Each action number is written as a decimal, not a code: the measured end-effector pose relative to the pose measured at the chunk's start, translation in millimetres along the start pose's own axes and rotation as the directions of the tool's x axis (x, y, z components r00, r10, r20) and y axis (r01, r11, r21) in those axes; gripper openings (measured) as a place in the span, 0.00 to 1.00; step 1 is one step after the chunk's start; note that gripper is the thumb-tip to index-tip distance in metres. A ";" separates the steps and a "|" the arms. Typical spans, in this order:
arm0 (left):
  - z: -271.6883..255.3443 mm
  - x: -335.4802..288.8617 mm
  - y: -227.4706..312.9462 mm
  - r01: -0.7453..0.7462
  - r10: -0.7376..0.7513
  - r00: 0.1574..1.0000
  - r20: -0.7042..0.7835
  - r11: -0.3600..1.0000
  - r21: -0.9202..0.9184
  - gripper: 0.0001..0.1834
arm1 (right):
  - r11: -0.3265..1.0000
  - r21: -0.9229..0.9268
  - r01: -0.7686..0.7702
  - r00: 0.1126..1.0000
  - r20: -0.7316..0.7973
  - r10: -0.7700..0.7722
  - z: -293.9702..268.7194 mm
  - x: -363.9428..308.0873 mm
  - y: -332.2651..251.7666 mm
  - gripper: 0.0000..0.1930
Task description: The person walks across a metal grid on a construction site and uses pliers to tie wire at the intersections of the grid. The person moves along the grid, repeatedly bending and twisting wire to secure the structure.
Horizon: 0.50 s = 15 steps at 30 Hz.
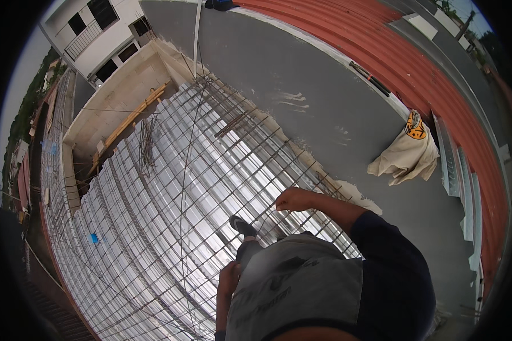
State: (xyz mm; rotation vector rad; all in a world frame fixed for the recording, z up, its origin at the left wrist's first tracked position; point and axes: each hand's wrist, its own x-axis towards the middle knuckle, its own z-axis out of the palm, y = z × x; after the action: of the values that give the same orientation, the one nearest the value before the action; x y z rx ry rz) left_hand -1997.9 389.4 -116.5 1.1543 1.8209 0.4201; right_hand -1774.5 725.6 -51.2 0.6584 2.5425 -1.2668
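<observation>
My right hand point(293, 199) is out in front of me above the rebar mesh point(183, 177), its fingers curled closed. Whatever it grips, if anything, is too small to make out. A thin pale line, perhaps wire, shows just below it. My left hand point(228, 277) hangs low beside my thigh, and its fingers are too dark and turned away to read. Under the mesh lies shiny ribbed metal decking point(170, 148). One dark shoe point(243, 225) of mine stands on the mesh and decking between the hands.
A grey plastered wall point(324, 108) runs along the right. Over it hang a beige cloth point(407, 150) and long-handled cutters point(370, 78). Loose rebar pieces point(231, 124) and a wire bundle point(148, 142) lie on the mesh. Bamboo poles point(128, 125) lean by the block wall point(122, 74).
</observation>
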 end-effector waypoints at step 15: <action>-180.4 228.4 -4.0 -0.040 0.030 0.990 0.137 0.997 0.070 0.14 | 0.857 -0.081 -0.509 0.525 -0.818 0.235 -212.5 43.9 66.5 0.25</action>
State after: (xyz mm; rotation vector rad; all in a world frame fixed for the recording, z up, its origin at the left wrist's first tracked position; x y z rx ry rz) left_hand -2183.8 612.1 -141.1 1.2354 1.7120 0.2904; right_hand -1780.8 943.1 13.3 1.9233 2.8357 -0.3922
